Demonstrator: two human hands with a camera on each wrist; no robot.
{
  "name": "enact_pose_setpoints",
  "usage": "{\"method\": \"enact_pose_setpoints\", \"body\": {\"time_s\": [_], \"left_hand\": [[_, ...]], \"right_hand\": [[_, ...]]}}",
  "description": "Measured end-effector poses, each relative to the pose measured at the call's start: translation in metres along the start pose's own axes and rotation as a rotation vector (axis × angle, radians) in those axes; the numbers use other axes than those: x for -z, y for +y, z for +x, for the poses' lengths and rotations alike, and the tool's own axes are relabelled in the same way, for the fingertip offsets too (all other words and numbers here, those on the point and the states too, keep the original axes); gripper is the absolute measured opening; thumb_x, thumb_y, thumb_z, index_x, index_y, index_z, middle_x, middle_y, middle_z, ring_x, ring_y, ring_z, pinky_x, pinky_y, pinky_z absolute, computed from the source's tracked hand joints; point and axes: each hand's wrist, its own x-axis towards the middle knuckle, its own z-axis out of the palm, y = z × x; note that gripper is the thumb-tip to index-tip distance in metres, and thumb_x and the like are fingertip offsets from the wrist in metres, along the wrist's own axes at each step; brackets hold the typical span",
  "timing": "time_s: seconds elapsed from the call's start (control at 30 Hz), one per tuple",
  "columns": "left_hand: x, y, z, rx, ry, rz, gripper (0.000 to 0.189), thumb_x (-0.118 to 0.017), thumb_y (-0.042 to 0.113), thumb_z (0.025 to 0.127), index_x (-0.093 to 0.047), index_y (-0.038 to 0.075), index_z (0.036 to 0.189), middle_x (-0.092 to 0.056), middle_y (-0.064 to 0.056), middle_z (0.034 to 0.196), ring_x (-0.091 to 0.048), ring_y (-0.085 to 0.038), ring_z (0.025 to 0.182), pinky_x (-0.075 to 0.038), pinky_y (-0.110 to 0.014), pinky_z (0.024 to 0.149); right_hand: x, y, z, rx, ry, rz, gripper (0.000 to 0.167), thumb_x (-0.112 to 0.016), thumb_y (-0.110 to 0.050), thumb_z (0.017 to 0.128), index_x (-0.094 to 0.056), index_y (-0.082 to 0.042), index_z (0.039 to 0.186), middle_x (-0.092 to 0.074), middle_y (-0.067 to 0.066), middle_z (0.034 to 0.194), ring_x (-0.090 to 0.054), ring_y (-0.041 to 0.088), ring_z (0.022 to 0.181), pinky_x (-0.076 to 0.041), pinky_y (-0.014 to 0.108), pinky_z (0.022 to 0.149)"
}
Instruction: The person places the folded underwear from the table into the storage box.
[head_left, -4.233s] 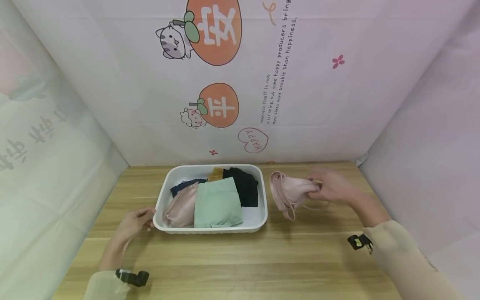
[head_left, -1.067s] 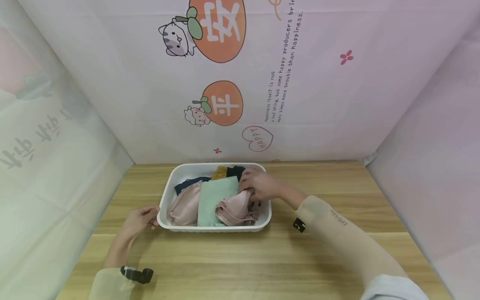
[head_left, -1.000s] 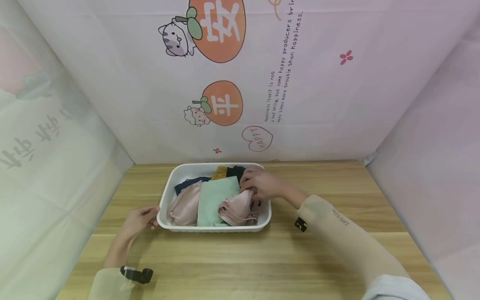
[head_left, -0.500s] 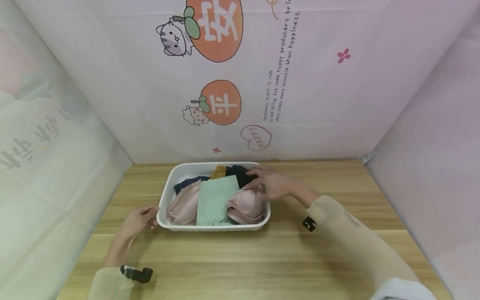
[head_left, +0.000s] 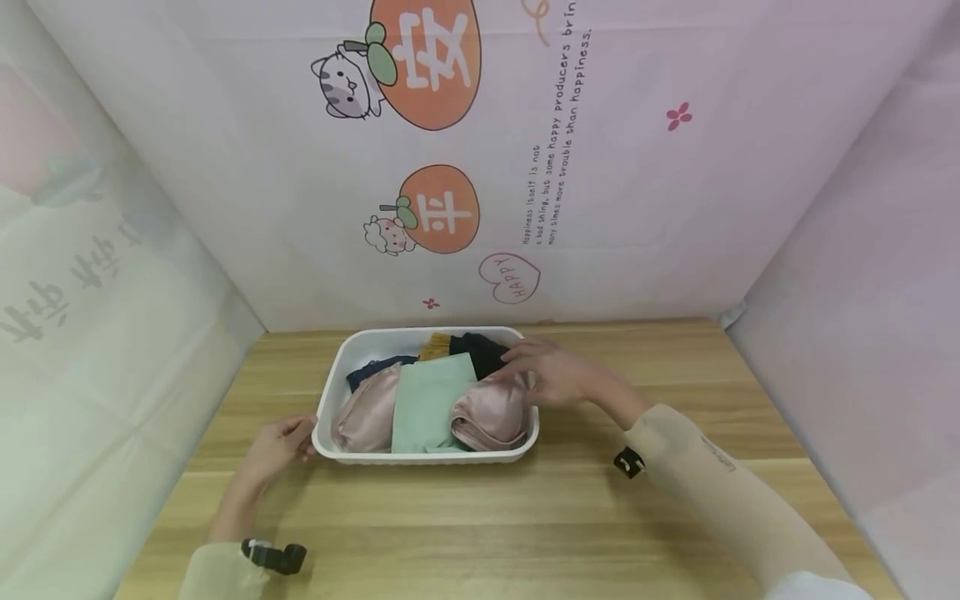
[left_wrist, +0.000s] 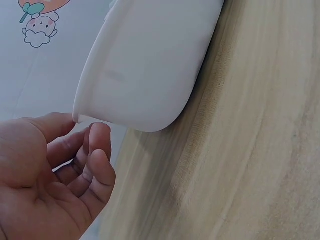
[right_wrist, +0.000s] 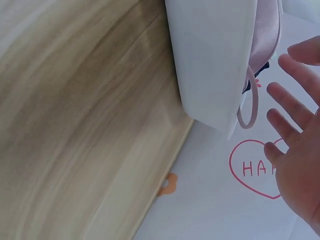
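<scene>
A white plastic basin [head_left: 420, 459] stands on the table, filled with folded clothes. My left hand [head_left: 276, 450] pinches its front left corner; in the left wrist view, thumb and fingertips meet at the rim [left_wrist: 78, 118]. A pink satin bra [head_left: 495, 410] lies folded at the basin's right end, partly over a mint green folded garment [head_left: 431, 404]. My right hand [head_left: 553, 375] hovers by the right rim, close to the bra, fingers spread and holding nothing. In the right wrist view a pink strap [right_wrist: 254, 102] hangs over the rim.
Also in the basin are another pink satin piece [head_left: 371, 412], a navy garment [head_left: 372, 368], a mustard one [head_left: 435, 346] and a black one [head_left: 483, 352]. A printed white cloth wall [head_left: 615, 208] rises behind the wooden table [head_left: 450, 533], with cloth sides left and right.
My right hand has carried the bra from the table into the basin, laid it at the right end, let go and drawn slightly back right. My left hand stays at the basin's corner.
</scene>
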Motion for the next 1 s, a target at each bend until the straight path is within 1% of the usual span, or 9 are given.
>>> {"method": "enact_pose_setpoints", "body": {"time_s": [0.13,0.2,0.3,0.4,0.53,0.67,0.87,0.97,1.0], "left_hand": [[0.000,0.001,-0.001,-0.012,0.017,0.006,0.055,-0.047,0.034,0.107,-0.053,-0.012,0.135,-0.071,-0.003,0.088,-0.065,-0.010,0.077,-0.058,-0.025,0.070],[0.001,0.002,-0.001,-0.014,0.021,0.005,0.052,-0.046,0.031,0.107,-0.052,-0.012,0.135,-0.072,-0.005,0.091,-0.066,-0.010,0.078,-0.058,-0.025,0.070],[0.002,0.002,0.000,-0.019,0.030,0.005,0.045,-0.044,0.022,0.108,-0.052,-0.014,0.133,-0.071,-0.009,0.093,-0.066,-0.009,0.078,-0.058,-0.024,0.071],[0.005,0.003,-0.001,-0.020,0.041,0.018,0.039,-0.042,0.015,0.107,-0.054,-0.015,0.129,-0.070,-0.012,0.096,-0.066,-0.009,0.077,-0.059,-0.024,0.072],[0.008,0.003,-0.004,-0.022,0.053,0.100,0.036,-0.041,0.017,0.108,-0.059,-0.010,0.125,-0.067,-0.014,0.097,-0.065,-0.011,0.078,-0.059,-0.026,0.073],[0.011,0.006,-0.008,-0.052,0.078,0.216,0.037,-0.043,0.023,0.108,-0.064,-0.003,0.123,-0.068,-0.014,0.092,-0.063,-0.016,0.078,-0.054,-0.027,0.067],[0.013,0.015,-0.010,-0.126,0.120,0.345,0.035,-0.045,0.024,0.107,-0.067,-0.002,0.116,-0.065,-0.009,0.080,-0.057,-0.014,0.069,-0.045,-0.025,0.060],[0.013,0.023,-0.012,-0.168,0.130,0.391,0.037,-0.046,0.028,0.107,-0.067,-0.002,0.114,-0.064,-0.009,0.078,-0.054,-0.013,0.066,-0.045,-0.026,0.059],[0.013,0.026,-0.012,-0.187,0.138,0.411,0.037,-0.048,0.029,0.106,-0.068,-0.001,0.113,-0.065,-0.008,0.079,-0.056,-0.013,0.068,-0.047,-0.028,0.060]], "right_hand": [[0.000,0.000,-0.004,0.050,0.088,0.003,0.041,-0.069,-0.017,0.085,-0.069,-0.017,0.126,-0.066,0.007,0.129,-0.054,0.030,0.128,-0.039,0.052,0.114],[0.000,-0.001,-0.006,0.065,0.121,0.012,0.037,-0.070,-0.015,0.087,-0.071,-0.015,0.123,-0.068,0.005,0.122,-0.057,0.027,0.121,-0.042,0.049,0.110],[0.001,-0.002,-0.009,0.057,0.132,0.006,0.030,-0.068,-0.018,0.090,-0.072,-0.016,0.120,-0.069,0.000,0.117,-0.059,0.022,0.114,-0.045,0.046,0.105],[0.002,-0.005,-0.012,0.035,0.119,0.007,0.024,-0.066,-0.022,0.094,-0.073,-0.018,0.116,-0.070,-0.003,0.115,-0.060,0.020,0.114,-0.045,0.044,0.104],[0.001,-0.007,-0.017,0.050,0.128,0.015,0.018,-0.064,-0.022,0.096,-0.074,-0.016,0.109,-0.072,-0.002,0.114,-0.063,0.020,0.114,-0.046,0.045,0.106],[0.000,-0.007,-0.021,0.072,0.162,0.018,0.013,-0.065,-0.019,0.095,-0.074,-0.014,0.102,-0.073,0.004,0.113,-0.064,0.025,0.113,-0.047,0.047,0.105],[0.003,-0.008,-0.029,-0.002,0.167,-0.007,0.013,-0.065,-0.020,0.094,-0.074,-0.016,0.102,-0.073,-0.002,0.109,-0.065,0.021,0.111,-0.049,0.044,0.102],[0.006,-0.010,-0.032,-0.042,0.170,-0.005,0.013,-0.067,-0.020,0.092,-0.075,-0.016,0.103,-0.073,-0.002,0.107,-0.066,0.020,0.109,-0.050,0.044,0.100],[0.008,-0.010,-0.033,-0.053,0.171,-0.007,0.013,-0.067,-0.019,0.092,-0.075,-0.016,0.103,-0.073,-0.002,0.107,-0.066,0.020,0.108,-0.051,0.044,0.100]]}}
